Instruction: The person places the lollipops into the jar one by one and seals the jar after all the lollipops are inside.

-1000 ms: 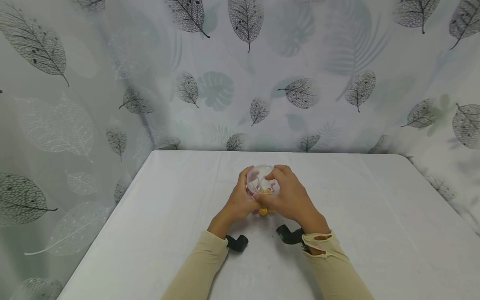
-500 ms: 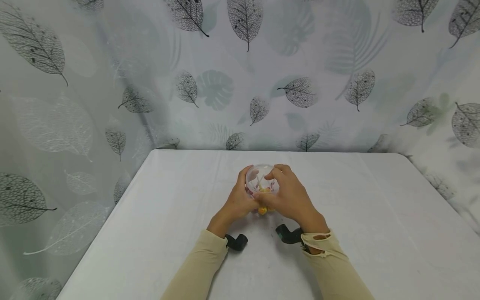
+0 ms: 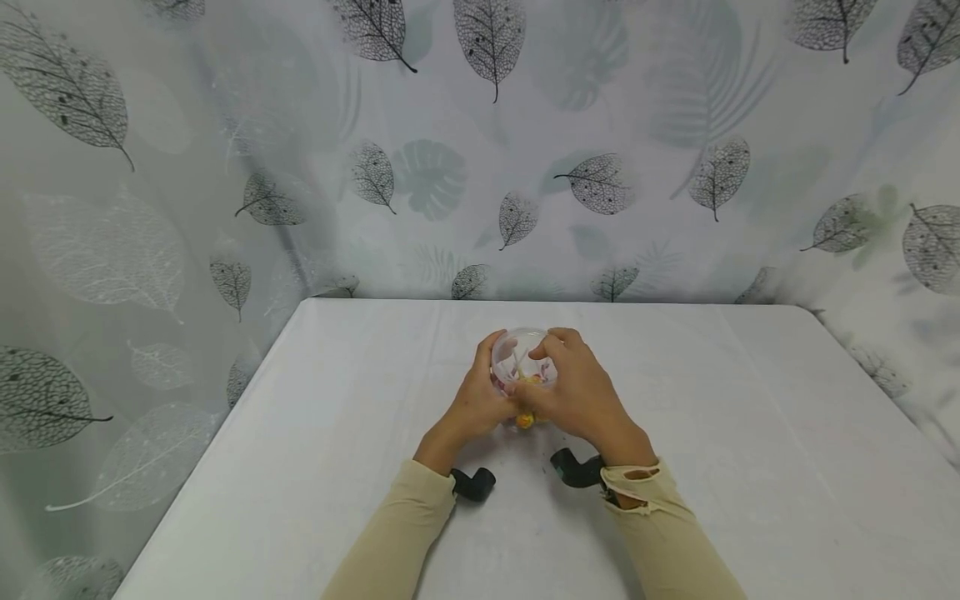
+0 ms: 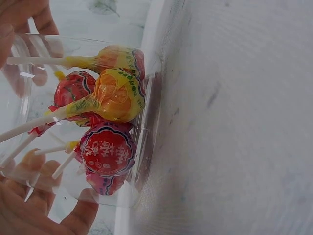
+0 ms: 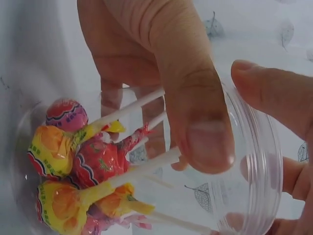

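Observation:
A clear plastic jar (image 3: 517,340) stands upright on the white table, its round threaded rim (image 5: 271,161) at the top. Several wrapped lollipops lie inside, heads at the bottom and white sticks slanting up. An orange-and-yellow lollipop (image 4: 117,95) and a red lollipop (image 4: 107,149) show through the wall, and another yellow lollipop (image 5: 61,205) shows in the right wrist view. My left hand (image 3: 480,400) grips the jar's left side, below the rim. My right hand (image 3: 581,387) grips its right side, higher up, with fingers at the rim. Both hands hide much of the jar's wall.
The white-covered table (image 3: 750,433) stretches out on both sides of the jar. A leaf-patterned curtain (image 3: 480,167) hangs behind it. A black curved piece (image 3: 474,485) juts from the left wrist and another black piece (image 3: 576,469) from the right.

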Demonstrator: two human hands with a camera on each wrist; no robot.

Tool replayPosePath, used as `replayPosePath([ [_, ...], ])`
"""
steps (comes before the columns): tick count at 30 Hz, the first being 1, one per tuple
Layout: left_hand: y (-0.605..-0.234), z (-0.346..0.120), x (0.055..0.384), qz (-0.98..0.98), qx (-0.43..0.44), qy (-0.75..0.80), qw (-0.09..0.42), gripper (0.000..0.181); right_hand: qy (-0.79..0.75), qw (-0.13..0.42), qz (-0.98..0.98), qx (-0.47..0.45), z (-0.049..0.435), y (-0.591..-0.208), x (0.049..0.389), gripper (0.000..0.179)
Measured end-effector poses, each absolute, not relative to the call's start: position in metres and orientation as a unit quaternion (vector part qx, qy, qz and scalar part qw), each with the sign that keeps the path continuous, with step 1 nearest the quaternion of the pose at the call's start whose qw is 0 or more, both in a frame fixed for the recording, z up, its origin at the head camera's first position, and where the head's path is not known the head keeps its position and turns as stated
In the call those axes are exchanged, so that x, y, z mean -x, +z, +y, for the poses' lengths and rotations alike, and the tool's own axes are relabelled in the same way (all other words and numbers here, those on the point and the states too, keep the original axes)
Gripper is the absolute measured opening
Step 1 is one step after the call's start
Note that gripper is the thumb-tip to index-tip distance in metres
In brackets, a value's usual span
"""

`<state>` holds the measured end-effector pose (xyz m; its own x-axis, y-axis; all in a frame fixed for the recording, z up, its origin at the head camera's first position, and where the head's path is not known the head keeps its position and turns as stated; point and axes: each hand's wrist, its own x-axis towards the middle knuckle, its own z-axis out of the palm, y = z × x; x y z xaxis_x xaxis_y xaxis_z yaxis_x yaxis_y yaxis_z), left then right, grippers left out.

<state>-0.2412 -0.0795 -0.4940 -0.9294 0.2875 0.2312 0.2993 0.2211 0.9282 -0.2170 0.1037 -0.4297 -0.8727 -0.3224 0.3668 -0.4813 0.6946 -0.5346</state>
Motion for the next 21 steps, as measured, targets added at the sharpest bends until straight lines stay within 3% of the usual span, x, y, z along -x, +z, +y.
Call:
replayPosePath([
  [5, -0.4937, -0.079, 0.2417, -0.785, 0.19, -0.59, 0.008, 0.104, 0.321, 0.134, -0.914, -0.208, 0.1019, -0.4306, 0.2179, 0.054],
  [13, -0.4926, -0.0787, 0.2411, -0.787, 0.187, -0.588, 0.009, 0.103, 0.32, 0.119, -0.913, -0.223, 0.104, -0.4305, 0.217, 0.043],
  [21, -0.4927, -0.0778, 0.2404, -0.791, 0.175, -0.587, 0.004, 0.107, 0.319, 0.147, -0.914, -0.201, 0.0998, -0.4312, 0.2164, 0.052],
])
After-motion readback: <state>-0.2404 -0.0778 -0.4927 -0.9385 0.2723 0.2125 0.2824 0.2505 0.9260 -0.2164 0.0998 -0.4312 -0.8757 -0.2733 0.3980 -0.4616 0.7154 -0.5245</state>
